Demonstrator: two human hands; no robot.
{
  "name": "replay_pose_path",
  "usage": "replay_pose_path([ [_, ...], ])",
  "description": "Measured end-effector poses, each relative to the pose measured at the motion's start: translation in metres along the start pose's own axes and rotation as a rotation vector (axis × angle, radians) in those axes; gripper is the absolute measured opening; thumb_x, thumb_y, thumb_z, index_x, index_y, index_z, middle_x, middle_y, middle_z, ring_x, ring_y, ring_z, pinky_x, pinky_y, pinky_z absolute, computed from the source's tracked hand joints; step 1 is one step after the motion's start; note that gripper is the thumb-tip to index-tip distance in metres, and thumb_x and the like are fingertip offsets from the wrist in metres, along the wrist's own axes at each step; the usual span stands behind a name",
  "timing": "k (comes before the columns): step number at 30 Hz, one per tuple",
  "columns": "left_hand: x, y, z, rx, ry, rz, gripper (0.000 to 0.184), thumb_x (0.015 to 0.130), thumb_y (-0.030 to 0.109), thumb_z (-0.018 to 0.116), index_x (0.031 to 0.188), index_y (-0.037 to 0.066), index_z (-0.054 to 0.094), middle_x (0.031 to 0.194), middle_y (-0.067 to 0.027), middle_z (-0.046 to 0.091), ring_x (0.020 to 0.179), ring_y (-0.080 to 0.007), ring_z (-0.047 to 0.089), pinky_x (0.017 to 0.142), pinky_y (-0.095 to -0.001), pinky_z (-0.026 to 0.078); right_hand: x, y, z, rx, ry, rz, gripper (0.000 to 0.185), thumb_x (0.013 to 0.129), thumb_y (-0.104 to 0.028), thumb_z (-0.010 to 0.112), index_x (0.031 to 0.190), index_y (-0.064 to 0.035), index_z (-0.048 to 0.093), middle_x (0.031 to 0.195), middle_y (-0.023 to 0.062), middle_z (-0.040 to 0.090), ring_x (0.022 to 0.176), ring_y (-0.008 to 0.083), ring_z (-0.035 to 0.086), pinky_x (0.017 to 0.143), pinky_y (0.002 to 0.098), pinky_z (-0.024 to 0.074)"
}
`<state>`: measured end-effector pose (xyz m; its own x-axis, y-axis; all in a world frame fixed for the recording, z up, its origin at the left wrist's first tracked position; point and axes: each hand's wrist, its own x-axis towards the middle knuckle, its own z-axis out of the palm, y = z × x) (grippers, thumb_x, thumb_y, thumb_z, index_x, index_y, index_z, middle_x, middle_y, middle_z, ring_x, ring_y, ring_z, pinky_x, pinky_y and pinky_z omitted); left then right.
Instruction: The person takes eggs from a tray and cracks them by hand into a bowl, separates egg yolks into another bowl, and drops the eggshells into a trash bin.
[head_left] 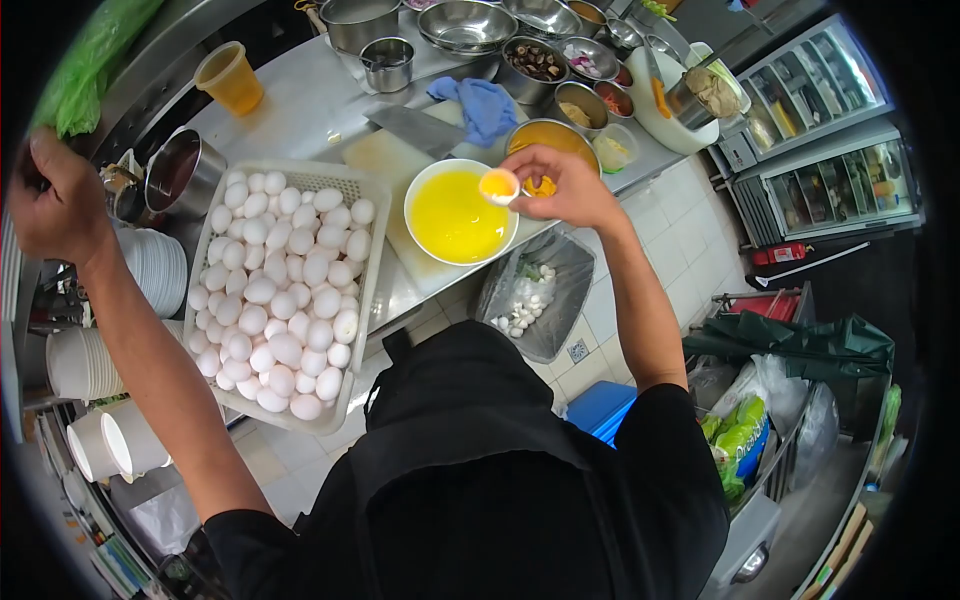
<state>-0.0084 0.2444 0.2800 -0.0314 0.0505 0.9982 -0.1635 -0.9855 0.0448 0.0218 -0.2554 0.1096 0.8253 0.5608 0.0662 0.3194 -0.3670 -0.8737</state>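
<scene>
My right hand [562, 188] pinches a half eggshell [499, 187] with an orange yolk in it. It hovers over the right rim of a white bowl [412, 205] of clear yellow egg liquid. Just behind the hand, a metal bowl [572, 140] holds deeper orange yolk. My left hand [60, 205] is raised at the far left, fingers curled, close under a green plastic bag [85, 75]; what it holds, if anything, is hidden. Between my arms lies a plastic crate [368, 290] full of white eggs [285, 290].
A cleaver [415, 128] and a blue cloth [480, 108] lie behind the white bowl. Below the counter edge stands a lined bin [560, 325] with eggshells. Metal bowls of ingredients [535, 62] line the back. A yellow-filled plastic tub [232, 80] and stacked plates [150, 270] are left.
</scene>
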Motion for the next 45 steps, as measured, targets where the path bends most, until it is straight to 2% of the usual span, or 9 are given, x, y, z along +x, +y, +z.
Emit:
replay_pose_path([
  [9, -0.002, 0.002, -0.004, 0.150, -0.006, -0.073, 0.030, 0.087, 0.032, 0.066, 0.090, 0.002, 0.071, 0.081, -0.0094, 0.072, 0.072, -0.0226, 0.069, 0.067, -0.0315, 0.053, -0.019, 0.037, -0.062, 0.332, 0.287, 0.038, 0.041, 0.073, -0.004, 0.077, 0.110, 0.0008, 0.061, 0.102, 0.0035, 0.065, 0.091, 0.0101, 0.061, 0.084, 0.0253, 0.0500],
  [12, -0.004, 0.003, -0.002, 0.093, -0.017, -0.174, 0.031, 0.087, 0.032, 0.066, 0.090, 0.002, 0.071, 0.080, -0.0099, 0.072, 0.073, -0.0235, 0.070, 0.067, -0.0320, 0.054, -0.012, 0.074, -0.056, -0.357, 0.279, 0.315, 0.040, 0.065, -0.008, 0.073, 0.104, -0.0046, 0.066, 0.088, 0.0080, 0.066, 0.085, 0.0162, 0.064, 0.075, 0.0278, 0.0505],
  [15, -0.003, -0.003, -0.004, 0.150, -0.046, -0.143, 0.028, 0.086, 0.031, 0.068, 0.090, 0.004, 0.071, 0.078, -0.0073, 0.073, 0.069, -0.0189, 0.070, 0.064, -0.0283, 0.054, -0.004, 0.110, -0.038, -0.859, 0.155, -0.005, 0.043, 0.062, -0.009, 0.073, 0.105, -0.0059, 0.066, 0.091, 0.0140, 0.065, 0.090, 0.0282, 0.064, 0.078, 0.0364, 0.0502],
  [19, -0.003, -0.007, -0.002, 0.045, -0.015, -0.108, 0.028, 0.086, 0.030, 0.068, 0.089, 0.003, 0.071, 0.079, -0.0087, 0.072, 0.068, -0.0205, 0.069, 0.063, -0.0295, 0.053, 0.005, 0.100, -0.024, -1.173, 0.094, 0.111, 0.042, 0.062, -0.008, 0.072, 0.104, -0.0073, 0.068, 0.103, 0.0168, 0.062, 0.103, 0.0351, 0.058, 0.088, 0.0425, 0.0466],
  [23, -0.004, -0.014, -0.003, 0.129, -0.052, -0.060, 0.026, 0.087, 0.026, 0.068, 0.090, 0.000, 0.070, 0.080, -0.0115, 0.072, 0.072, -0.0224, 0.069, 0.066, -0.0319, 0.054, 0.027, 0.044, -0.020, -0.966, 0.391, -0.088, 0.040, 0.063, -0.007, 0.070, 0.103, -0.0072, 0.067, 0.099, 0.0165, 0.062, 0.097, 0.0369, 0.061, 0.082, 0.0461, 0.0489],
  [28, -0.003, 0.002, -0.003, 0.147, -0.040, -0.088, 0.025, 0.087, 0.025, 0.067, 0.090, 0.001, 0.069, 0.081, -0.0113, 0.071, 0.071, -0.0226, 0.069, 0.065, -0.0321, 0.053, 0.109, 0.059, 0.040, -0.417, 0.235, -0.038, 0.043, 0.066, -0.017, 0.074, 0.106, -0.0065, 0.065, 0.108, 0.0190, 0.065, 0.100, 0.0372, 0.062, 0.085, 0.0432, 0.0502],
  [37, -0.016, 0.009, -0.054, -0.456, 0.171, -0.145, 0.012, 0.089, 0.002, 0.058, 0.099, -0.004, 0.060, 0.096, -0.0154, 0.066, 0.080, -0.0190, 0.063, 0.071, -0.0280, 0.051, 0.192, 0.125, 0.122, -0.849, -0.032, 0.258, 0.052, 0.060, -0.032, 0.080, 0.103, -0.0076, 0.063, 0.107, 0.0144, 0.066, 0.109, 0.0311, 0.061, 0.091, 0.0411, 0.0491],
  [41, -0.104, 0.058, -0.105, -0.205, -0.229, -0.463, 0.013, 0.090, 0.004, 0.060, 0.102, -0.002, 0.062, 0.095, -0.0095, 0.064, 0.079, -0.0139, 0.059, 0.077, -0.0270, 0.048, 0.161, 0.051, 0.139, -0.870, 0.111, 0.241, 0.052, 0.063, -0.031, 0.081, 0.107, -0.0081, 0.064, 0.110, 0.0130, 0.066, 0.111, 0.0312, 0.060, 0.092, 0.0409, 0.0487],
  [45, -0.184, 0.083, -0.110, -0.041, -1.059, -0.758, 0.018, 0.084, 0.018, 0.069, 0.093, 0.003, 0.070, 0.087, -0.0094, 0.072, 0.066, -0.0184, 0.064, 0.066, -0.0320, 0.051, 0.139, 0.031, 0.208, -0.456, -0.090, -0.389, 0.050, 0.068, -0.017, 0.077, 0.115, -0.0097, 0.064, 0.109, 0.0129, 0.065, 0.104, 0.0323, 0.062, 0.089, 0.0434, 0.0490],
])
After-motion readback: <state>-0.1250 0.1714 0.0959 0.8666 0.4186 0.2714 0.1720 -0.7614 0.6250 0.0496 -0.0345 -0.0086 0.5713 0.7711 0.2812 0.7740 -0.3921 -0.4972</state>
